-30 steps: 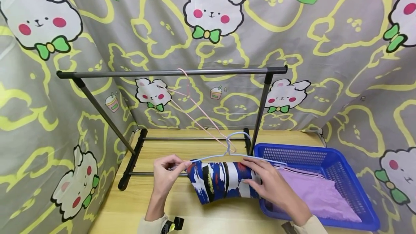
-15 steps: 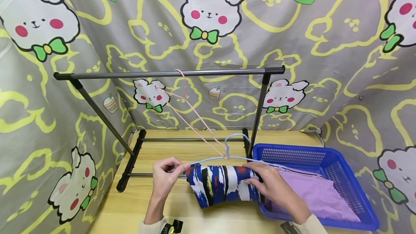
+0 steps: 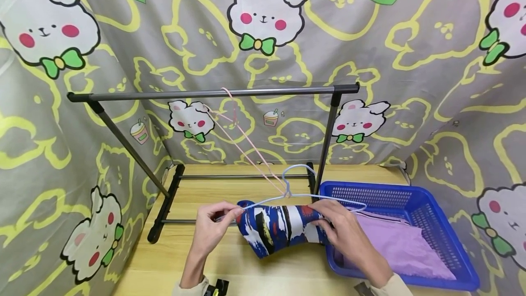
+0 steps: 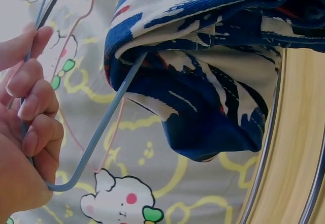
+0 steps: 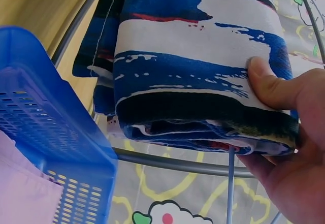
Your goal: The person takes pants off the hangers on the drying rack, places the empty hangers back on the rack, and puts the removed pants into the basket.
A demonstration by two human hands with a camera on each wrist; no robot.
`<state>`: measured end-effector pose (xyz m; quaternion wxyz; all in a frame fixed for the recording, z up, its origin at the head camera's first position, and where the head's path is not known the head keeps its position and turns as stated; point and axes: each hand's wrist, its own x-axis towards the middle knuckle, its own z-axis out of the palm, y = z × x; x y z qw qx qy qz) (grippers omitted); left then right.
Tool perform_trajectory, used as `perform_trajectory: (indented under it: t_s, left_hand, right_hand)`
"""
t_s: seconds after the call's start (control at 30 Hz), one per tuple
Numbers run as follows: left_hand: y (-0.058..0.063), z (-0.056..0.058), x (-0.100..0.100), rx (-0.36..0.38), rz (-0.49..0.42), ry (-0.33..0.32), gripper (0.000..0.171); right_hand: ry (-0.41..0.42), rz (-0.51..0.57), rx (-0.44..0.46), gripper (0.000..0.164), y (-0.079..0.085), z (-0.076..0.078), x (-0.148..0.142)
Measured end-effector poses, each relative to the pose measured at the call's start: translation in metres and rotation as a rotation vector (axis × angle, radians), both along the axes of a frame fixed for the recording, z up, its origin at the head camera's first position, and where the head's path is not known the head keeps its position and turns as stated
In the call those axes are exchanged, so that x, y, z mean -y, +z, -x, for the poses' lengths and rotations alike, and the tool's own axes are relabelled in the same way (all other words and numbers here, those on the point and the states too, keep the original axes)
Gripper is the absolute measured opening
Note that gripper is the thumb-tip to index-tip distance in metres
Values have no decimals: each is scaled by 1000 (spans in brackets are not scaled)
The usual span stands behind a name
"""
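Note:
A light-blue clothes hanger [image 3: 286, 182] is held up over the table, hook uppermost. My left hand [image 3: 211, 227] grips its left end, fingers curled round the wire, as the left wrist view shows. Over the lower bar hangs a folded garment [image 3: 279, 229] patterned in blue, white, black and red. In the left wrist view, the hanger wire [image 4: 99, 132] runs into the garment's fold. My right hand [image 3: 343, 227] pinches the garment's right side; in the right wrist view the thumb lies on top of the cloth and the fingers are partly hidden beneath it.
A dark metal clothes rack [image 3: 185, 92] stands behind the hands. From its top bar hangs a bare pink hanger [image 3: 251, 143], its lower end just behind the blue one. At right, a blue plastic basket [image 3: 444, 207] contains a purple garment [image 3: 402, 245]. Patterned curtains surround the wooden table.
The blue hanger dips, then rises slightly. The garment's right side bunches and tilts as my right-hand fingers curl further onto it. The pink hanger's lower end has shifted left.

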<state>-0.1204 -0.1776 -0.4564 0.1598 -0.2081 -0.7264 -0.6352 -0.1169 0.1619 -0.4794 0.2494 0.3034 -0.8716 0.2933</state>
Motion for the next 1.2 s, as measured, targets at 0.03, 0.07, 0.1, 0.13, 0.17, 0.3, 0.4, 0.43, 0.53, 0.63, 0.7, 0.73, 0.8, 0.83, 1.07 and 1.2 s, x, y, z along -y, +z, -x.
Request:
perform_trajectory:
  t_s: [0.03, 0.07, 0.1, 0.13, 0.17, 0.3, 0.4, 0.43, 0.53, 0.63, 0.7, 0.73, 0.8, 0.83, 1.07, 1.2]
  left_hand:
    - [0, 0, 0, -8, -2, -14, 14]
    - [-1, 0, 0, -9, -3, -20, 13]
    - [-1, -1, 0, -16, -4, -25, 12]
    - [-1, 0, -1, -24, -5, -30, 12]
    - [-2, 0, -1, -29, -2, -29, 12]
    - [-4, 0, -4, -50, 28, -4, 14]
    - [-5, -2, -6, -55, 69, 32, 16]
    - [-5, -2, -7, -56, 84, 45, 16]
    - [-7, -4, -11, -78, 108, 83, 17]
    - [-9, -4, -15, -138, 125, 111, 17]
    - [-11, -4, -18, -194, 147, 130, 17]
    - [-11, -4, -19, -223, 164, 141, 17]
    - [-12, -4, -21, -270, 196, 162, 17]
    - [-13, -3, -21, -285, 209, 170, 17]
    - [-19, -3, -20, -327, 244, 216, 17]
    - [-19, -4, -17, -338, 262, 234, 17]
  right_hand:
    - [5, 0, -12, 47, 1, -1, 0]
    - [9, 0, -25, 47, 2, -1, 1]
    - [14, 2, -40, 48, 4, -2, 1]
    - [21, 4, -52, 48, 6, -2, 2]
    - [24, 6, -64, 48, 8, -3, 3]
    - [30, 5, -79, 49, 17, -8, 8]
    - [20, -6, -92, 50, 23, -14, 11]
    - [14, -10, -106, 50, 25, -16, 12]
    - [-3, -17, -134, 50, 29, -21, 16]
    - [-15, -24, -147, 46, 33, -26, 19]
    - [-13, -27, -152, 44, 36, -29, 21]
    - [-15, -33, -150, 43, 37, -30, 21]
    - [-18, -43, -159, 42, 39, -33, 22]
    - [-21, -46, -164, 42, 41, -35, 22]
    - [-39, -38, -220, 33, 55, -47, 19]
    - [-28, -19, -285, 42, 62, -53, 18]
